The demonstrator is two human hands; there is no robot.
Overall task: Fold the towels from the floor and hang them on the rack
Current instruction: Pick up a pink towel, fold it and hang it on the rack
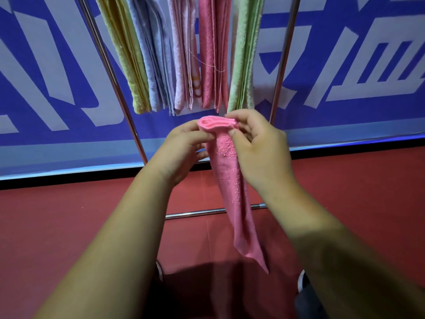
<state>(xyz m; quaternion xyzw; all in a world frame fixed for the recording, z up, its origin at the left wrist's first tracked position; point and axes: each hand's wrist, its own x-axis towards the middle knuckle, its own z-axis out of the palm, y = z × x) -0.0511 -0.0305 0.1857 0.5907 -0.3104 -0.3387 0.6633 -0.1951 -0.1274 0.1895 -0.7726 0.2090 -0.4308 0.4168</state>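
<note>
Where the blue-and-white banner (46,77) backs the scene, the metal rack (127,116) shows one upright slanting up at the left of the hanging row. Beside that pole five folded towels hang close together from above the top of the view: a yellow towel (124,54), then a light blue towel (151,54), a pale pink towel (184,65), a deep pink towel (211,54) with loose threads trailing from it, and a light green towel (243,61). Below them, in front of the rack, the left hand (184,148) pinches the left end of the folded top edge of a pink towel (232,185), thumb and fingers curled on the cloth. This towel is off the floor, held in the air between both hands just under the hanging row. It drops as a narrow folded strip between the forearms, crossing in front of the rack's low crossbar (195,213), and its pointed lower tip hangs free above the red floor (69,215). The right hand (257,146) grips the right end of the same top fold, thumb and forefinger closed on it, the other fingers curled behind. Right of that hand stands the rack's right upright (282,61).
</note>
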